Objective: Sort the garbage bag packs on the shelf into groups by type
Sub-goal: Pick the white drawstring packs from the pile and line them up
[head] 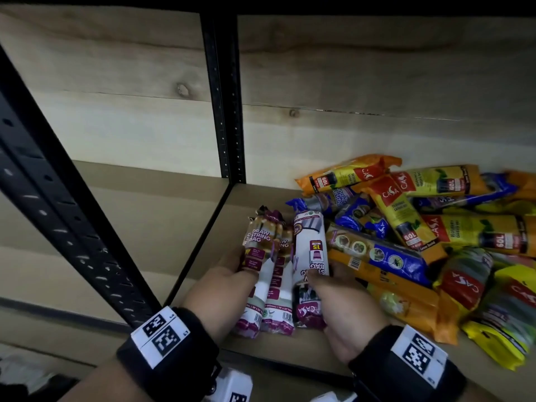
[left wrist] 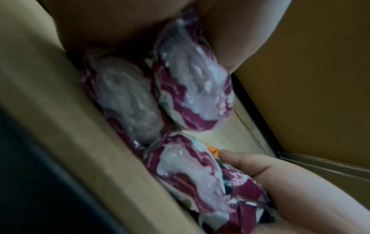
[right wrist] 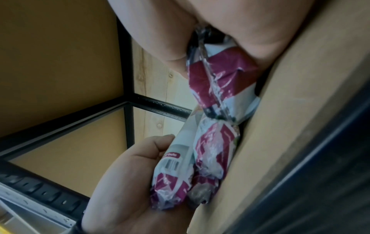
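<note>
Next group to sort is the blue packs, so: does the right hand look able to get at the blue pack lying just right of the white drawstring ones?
Probably yes, once freed. The right hand grips a white drawstring pack; the blue pack lies right beside it on top of the pile, uncovered.

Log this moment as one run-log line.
left hand: holds two drawstring packs | right hand: grips third drawstring pack | mixed pile: unsorted

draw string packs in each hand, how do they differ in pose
The left hand holds two draw string packs with print upright; the right hand holds one draw string pack with print inverted. The two lie together, the one beside them. All are white and maroon.
</note>
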